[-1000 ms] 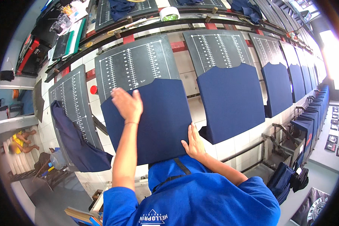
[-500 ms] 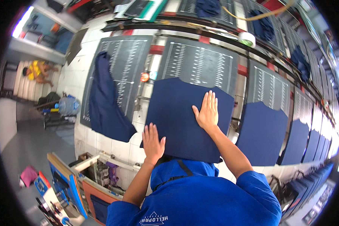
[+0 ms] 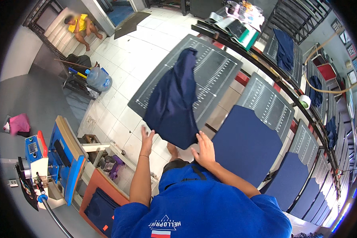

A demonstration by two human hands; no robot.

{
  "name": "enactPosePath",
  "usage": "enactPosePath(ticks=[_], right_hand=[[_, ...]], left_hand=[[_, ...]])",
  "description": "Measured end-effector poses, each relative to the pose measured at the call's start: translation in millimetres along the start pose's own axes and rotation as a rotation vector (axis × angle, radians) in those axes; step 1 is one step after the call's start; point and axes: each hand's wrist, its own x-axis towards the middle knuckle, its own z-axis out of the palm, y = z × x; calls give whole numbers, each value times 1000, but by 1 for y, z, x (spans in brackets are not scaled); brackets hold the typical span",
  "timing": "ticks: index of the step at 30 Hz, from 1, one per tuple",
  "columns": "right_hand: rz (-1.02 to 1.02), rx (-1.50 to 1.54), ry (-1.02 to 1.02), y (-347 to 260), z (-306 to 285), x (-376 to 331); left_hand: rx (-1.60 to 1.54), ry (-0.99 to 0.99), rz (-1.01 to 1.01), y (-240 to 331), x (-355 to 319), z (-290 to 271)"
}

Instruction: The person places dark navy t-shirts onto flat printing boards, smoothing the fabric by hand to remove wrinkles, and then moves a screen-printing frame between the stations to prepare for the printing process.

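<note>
A navy blue fabric piece (image 3: 173, 101) lies folded and rumpled across a dark grey board (image 3: 218, 65) with white scale marks. Its lower end hangs past the board's near edge. My left hand (image 3: 146, 141) is beside the fabric's lower left edge, fingers apart and holding nothing. At the lower right corner of the same piece is my right hand (image 3: 205, 150), its fingers stretched out and its thumb apart, close to or touching the cloth. To the right, a navy shirt panel (image 3: 246, 142) is spread flat on another marked board (image 3: 265, 99).
More boards with flat navy panels (image 3: 287, 180) run off to the right. A dark rail (image 3: 261, 59) carries a tape roll (image 3: 304, 101). At left stand a heat press (image 3: 63, 158) and a water jug (image 3: 99, 79). A person in yellow (image 3: 81, 25) sits at the far left.
Both hands have left the flat panel and come to the rumpled fabric on the board to its left. My view and body have turned left.
</note>
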Motion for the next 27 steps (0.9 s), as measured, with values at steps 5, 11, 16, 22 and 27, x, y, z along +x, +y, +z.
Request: enactPosePath(ticks=[5,11,16,22,27], right_hand=[[195,105,-65,-53,28,59],[590,785,-502,-119,73,120],[438,223,107,-95,53,136],[572,-292,-76,14,23,103],[528,646,21,-22,-5,128]], left_hand=[[250,-266,183,30,13,-28],[167,-383,588,144,-28,-36],[-248,-223,227,159,6,-48],[579,55,511,164,63,-45],[514,-615,869,268,22,52]])
